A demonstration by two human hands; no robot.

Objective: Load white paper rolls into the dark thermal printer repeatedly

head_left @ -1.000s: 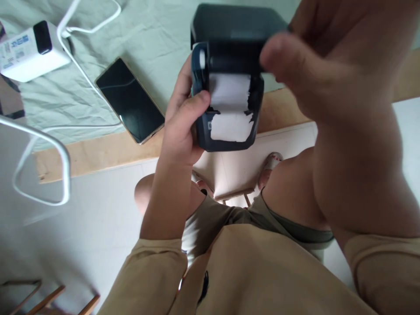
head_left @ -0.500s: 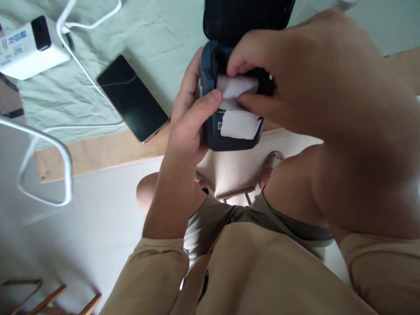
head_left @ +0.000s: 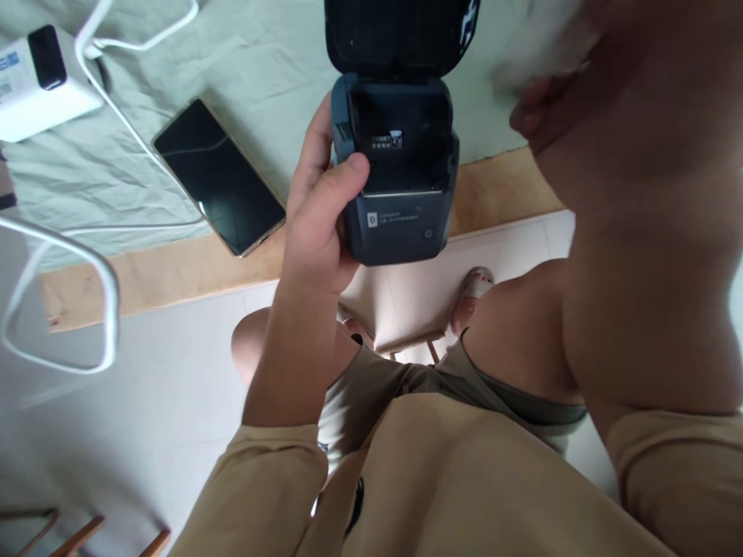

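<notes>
Flanking held printer (head_left: 395, 186): phone (head_left: 219, 176), cables (head_left: 63, 247).

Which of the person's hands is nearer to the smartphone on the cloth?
Left. The left hand, gripping the small printer, is just right of the smartphone; the right hand is beyond the printer.

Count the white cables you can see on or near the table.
2, though they may join out of view: one cable runs from the white adapter across the green cloth; one cable loop hangs at the left edge.
</notes>
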